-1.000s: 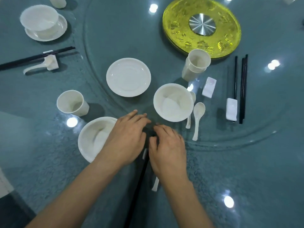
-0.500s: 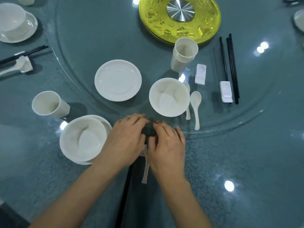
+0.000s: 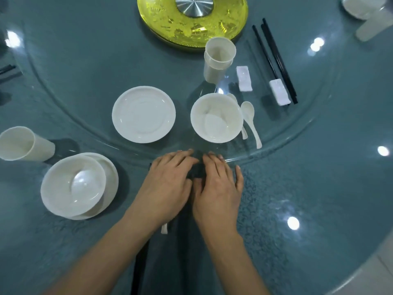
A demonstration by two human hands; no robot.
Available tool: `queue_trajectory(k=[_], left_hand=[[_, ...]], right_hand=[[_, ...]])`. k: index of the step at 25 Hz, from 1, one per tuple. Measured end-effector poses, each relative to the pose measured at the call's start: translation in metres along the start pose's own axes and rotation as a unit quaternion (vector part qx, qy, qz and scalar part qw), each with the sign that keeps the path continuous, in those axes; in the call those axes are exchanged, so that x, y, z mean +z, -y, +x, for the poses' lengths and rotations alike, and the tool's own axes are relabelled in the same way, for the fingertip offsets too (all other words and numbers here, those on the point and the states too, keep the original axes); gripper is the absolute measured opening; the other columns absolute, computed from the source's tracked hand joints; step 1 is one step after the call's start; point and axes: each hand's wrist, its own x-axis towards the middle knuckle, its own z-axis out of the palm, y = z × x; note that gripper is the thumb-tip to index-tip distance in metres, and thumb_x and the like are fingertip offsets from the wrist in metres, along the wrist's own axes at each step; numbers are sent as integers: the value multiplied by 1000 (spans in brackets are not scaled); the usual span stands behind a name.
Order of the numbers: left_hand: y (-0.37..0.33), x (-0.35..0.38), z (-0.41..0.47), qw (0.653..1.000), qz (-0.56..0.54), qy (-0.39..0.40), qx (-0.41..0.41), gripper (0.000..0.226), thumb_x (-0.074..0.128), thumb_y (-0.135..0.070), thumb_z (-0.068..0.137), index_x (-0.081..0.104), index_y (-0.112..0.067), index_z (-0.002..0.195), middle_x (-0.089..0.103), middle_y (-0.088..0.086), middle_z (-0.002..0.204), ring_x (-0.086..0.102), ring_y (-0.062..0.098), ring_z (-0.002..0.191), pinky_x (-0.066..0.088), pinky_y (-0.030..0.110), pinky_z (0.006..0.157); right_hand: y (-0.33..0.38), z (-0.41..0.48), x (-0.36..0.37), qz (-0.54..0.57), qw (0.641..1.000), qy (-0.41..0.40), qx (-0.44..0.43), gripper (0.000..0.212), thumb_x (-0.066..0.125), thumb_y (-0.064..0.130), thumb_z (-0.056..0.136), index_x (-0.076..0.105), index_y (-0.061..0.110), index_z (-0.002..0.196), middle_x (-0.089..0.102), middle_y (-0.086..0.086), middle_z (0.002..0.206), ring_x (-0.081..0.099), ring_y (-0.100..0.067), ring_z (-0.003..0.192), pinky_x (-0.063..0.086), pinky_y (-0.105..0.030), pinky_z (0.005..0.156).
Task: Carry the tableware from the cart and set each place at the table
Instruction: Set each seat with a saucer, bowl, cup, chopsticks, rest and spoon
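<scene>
Teal glass table point(image 3: 308, 199) with a clear turntable point(image 3: 85, 60) on top. On the turntable, around a lone bowl point(image 3: 217, 118): empty plate point(image 3: 143, 114) to its left, two spoons point(image 3: 249, 116) against its right side, stacked cups point(image 3: 219, 60), white rests point(image 3: 244, 78) and black chopsticks point(image 3: 276, 58) beyond it, yellow disc point(image 3: 191, 28) farther back. Off the turntable, left of that bowl and nearer: another plate point(image 3: 111, 177) bearing a second bowl point(image 3: 72, 184), with a single cup point(image 3: 23, 143) beside.

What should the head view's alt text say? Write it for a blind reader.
A person's left hand and right hand rest palms down over black chopsticks on a glass table. Left of them a bowl sits on a plate beside a cup; beyond lie another plate, another bowl and spoons.
</scene>
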Motion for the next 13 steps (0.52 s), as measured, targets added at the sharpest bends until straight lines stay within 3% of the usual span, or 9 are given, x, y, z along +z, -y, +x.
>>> queue_trajectory(k=[3, 8, 13], left_hand=[[-11, 8, 3, 1000, -19, 6, 14, 59, 31, -27, 83, 57, -21, 135, 49, 1, 150, 42, 22, 141, 32, 42, 118], [-24, 15, -3, 999, -30, -21, -8, 57, 57, -6, 85, 52, -16, 141, 45, 8, 150, 40, 26, 140, 34, 45, 118], [-34, 18, -5, 1000, -12, -18, -12, 58, 56, -8, 87, 49, -16, 144, 43, 7, 152, 39, 24, 139, 32, 40, 117]], right_hand=[[-10, 0, -5, -2, 1000, 6, 22, 56, 53, 26, 88, 52, 19, 144, 50, 4, 152, 40, -15, 145, 15, -51, 123], [-25, 0, -12, 7, 998, -6, 58, 55, 52, 23, 89, 51, 19, 144, 46, 0, 155, 39, -17, 145, 22, -52, 123], [-35, -2, -16, 21, 998, -21, 63, 54, 57, 18, 89, 53, 17, 143, 50, -1, 152, 40, -18, 145, 27, -52, 121]])
